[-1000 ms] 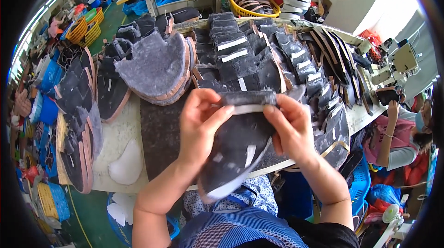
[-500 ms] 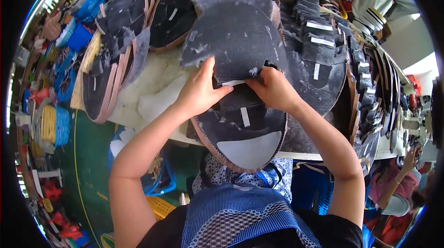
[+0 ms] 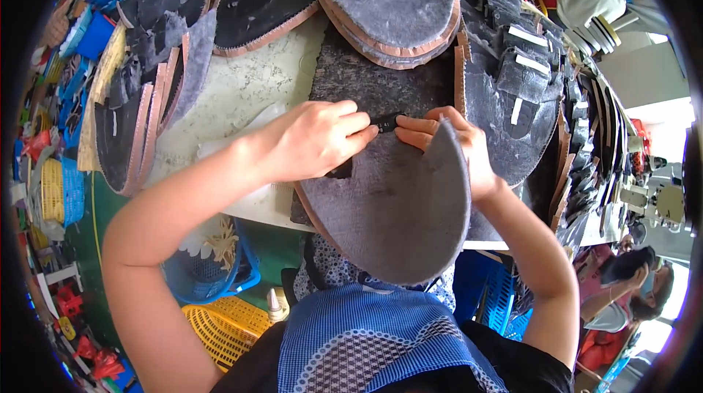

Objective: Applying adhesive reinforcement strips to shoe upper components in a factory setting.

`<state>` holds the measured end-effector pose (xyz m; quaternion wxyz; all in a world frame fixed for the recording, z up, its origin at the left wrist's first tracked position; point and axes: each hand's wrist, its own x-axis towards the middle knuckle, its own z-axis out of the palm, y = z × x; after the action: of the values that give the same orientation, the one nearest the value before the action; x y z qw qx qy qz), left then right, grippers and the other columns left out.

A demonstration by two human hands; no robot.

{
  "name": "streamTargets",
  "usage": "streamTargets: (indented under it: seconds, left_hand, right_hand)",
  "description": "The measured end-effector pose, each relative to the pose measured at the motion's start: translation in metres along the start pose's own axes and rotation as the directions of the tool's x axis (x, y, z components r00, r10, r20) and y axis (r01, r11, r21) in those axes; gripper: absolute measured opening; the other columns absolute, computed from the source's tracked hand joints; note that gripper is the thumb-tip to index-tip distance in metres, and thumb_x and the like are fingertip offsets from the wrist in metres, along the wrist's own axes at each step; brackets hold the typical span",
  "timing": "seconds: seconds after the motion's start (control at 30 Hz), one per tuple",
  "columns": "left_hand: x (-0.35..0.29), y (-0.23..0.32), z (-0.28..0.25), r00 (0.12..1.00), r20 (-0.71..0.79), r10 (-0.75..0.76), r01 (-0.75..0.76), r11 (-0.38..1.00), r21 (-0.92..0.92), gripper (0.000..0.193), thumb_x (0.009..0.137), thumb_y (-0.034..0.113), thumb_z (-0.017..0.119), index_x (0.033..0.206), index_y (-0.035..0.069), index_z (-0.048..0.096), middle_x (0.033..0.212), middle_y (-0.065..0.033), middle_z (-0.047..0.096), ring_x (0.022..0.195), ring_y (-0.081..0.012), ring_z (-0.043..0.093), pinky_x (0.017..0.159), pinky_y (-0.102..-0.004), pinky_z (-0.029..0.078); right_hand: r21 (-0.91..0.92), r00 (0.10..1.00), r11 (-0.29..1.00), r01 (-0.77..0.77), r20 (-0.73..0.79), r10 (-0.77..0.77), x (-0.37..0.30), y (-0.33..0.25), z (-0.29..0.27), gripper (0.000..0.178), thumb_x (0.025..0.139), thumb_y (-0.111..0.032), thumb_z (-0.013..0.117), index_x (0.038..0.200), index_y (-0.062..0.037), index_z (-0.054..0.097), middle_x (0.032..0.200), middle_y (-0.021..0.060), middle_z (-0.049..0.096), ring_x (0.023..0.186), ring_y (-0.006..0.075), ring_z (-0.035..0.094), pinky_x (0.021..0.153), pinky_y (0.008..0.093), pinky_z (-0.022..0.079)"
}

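A shoe upper with grey fleece lining (image 3: 388, 210) lies in front of me, fleece side up. Its rounded toe end points at me and hangs past the table edge; its right side curls upward. My left hand (image 3: 322, 136) closes on its far end, fingertips pinching beside a small black strip (image 3: 387, 123). From the other side my right hand (image 3: 458, 147) grips the same end, two fingers pressed on the strip. A dark rough board or sheet (image 3: 381, 82) lies beneath. Beyond it rests another fleece-up piece (image 3: 388, 5) with a brown stitched rim.
Stacks of black uppers (image 3: 516, 100) stand to the right, others (image 3: 139, 100) to the left on the pale table (image 3: 256, 78). Blue (image 3: 209, 276) and yellow baskets (image 3: 227, 327) sit below the left edge. A co-worker (image 3: 622, 283) is at the right.
The upper in my hands has gone from black side up to grey fleece side up. The large piece beyond my hands now lies farther off, showing fleece and a brown rim.
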<state>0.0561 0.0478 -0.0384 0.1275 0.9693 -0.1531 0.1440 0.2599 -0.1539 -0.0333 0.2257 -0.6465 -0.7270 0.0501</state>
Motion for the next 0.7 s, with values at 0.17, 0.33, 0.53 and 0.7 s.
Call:
streamTargets:
  seconds: [0.17, 0.33, 0.53, 0.7]
  left_hand:
    - [0.017, -0.021, -0.016, 0.991, 0.11, 0.079, -0.064, 0.988, -0.14, 0.028, 0.074, 0.002, 0.067, 0.101, -0.003, 0.074, 0.087, -0.009, 0.058, 0.084, -0.0244, 0.062, 0.077, -0.0356, 0.058]
    - [0.046, -0.034, -0.02, 0.959, 0.284, 0.016, 0.072, 0.952, -0.297, 0.014, 0.074, 0.006, 0.071, 0.087, 0.002, 0.076, 0.087, -0.0078, 0.062, 0.087, -0.0276, 0.065, 0.072, -0.0409, 0.054]
    - [0.042, -0.022, -0.013, 0.968, 0.245, -0.053, 0.096, 0.982, -0.165, 0.034, 0.079, 0.024, 0.082, 0.102, 0.004, 0.066, 0.106, -0.0095, 0.061, 0.098, -0.0316, 0.063, 0.086, -0.0415, 0.051]
    - [0.034, -0.011, -0.022, 0.889, 0.373, -0.266, 0.441, 0.718, -0.538, 0.039, 0.086, 0.02, 0.08, 0.113, -0.001, 0.062, 0.097, -0.0117, 0.069, 0.091, -0.0204, 0.066, 0.082, -0.0345, 0.052]
  right_hand:
    - [0.524, 0.852, 0.694, -0.493, 0.131, 0.506, -0.039, -0.03, -0.045, 0.036, 0.104, -0.027, 0.05, 0.122, -0.0012, 0.067, 0.113, 0.0163, 0.072, 0.098, 0.0277, 0.071, 0.08, 0.0373, 0.059]
    - [0.598, 0.446, -0.057, -0.799, 0.654, 0.611, -0.086, -0.084, -0.042, 0.041, 0.104, -0.029, 0.059, 0.109, 0.0115, 0.063, 0.089, 0.0168, 0.073, 0.073, 0.0217, 0.075, 0.063, 0.0282, 0.062]
    - [0.374, 0.431, 0.303, -0.877, 0.332, 0.839, -0.092, -0.099, -0.003, 0.041, 0.091, -0.032, 0.077, 0.074, 0.0011, 0.061, 0.059, 0.0113, 0.065, 0.055, 0.0197, 0.069, 0.049, 0.0338, 0.053]
    - [-0.025, 0.675, 0.675, -0.737, -0.016, 0.737, -0.103, -0.089, -0.021, 0.047, 0.076, -0.036, 0.089, 0.094, -0.0023, 0.062, 0.073, 0.0114, 0.068, 0.067, 0.0272, 0.07, 0.061, 0.0384, 0.056]
